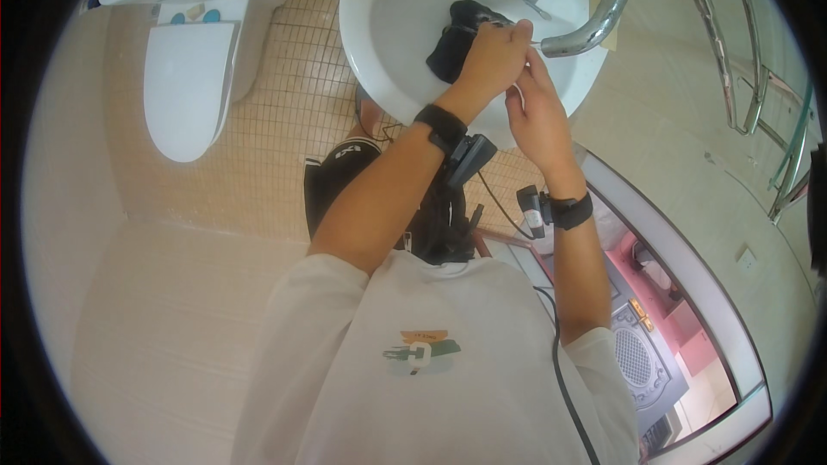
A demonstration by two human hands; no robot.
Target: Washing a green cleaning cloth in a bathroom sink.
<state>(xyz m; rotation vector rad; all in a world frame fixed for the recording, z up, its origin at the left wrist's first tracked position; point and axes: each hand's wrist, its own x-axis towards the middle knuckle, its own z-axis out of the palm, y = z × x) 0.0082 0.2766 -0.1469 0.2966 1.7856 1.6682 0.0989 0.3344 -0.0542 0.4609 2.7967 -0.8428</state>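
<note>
Over the white washbasin point(365, 34), my two hands meet just left of the chrome tap's point(594, 30) spout. My left hand point(497, 58) is closed, its fingers curled beside the spout's end. Close below it, my right hand point(539, 116) reaches up with its fingertips against the left hand. The right thumb is bent toward the fingers, closing them on a small spot that the hands hide. What either hand holds there I cannot make out. A bunched black cloth point(455, 41) lies in the basin, beside and partly behind my left hand.
A white toilet point(188, 86) with its lid down stands on the tiled floor point(293, 60) at the left. Chrome rails point(719, 43) run along the right wall. A framed mirror point(689, 293) is at the lower right. Cables hang from the black wrist straps point(441, 127).
</note>
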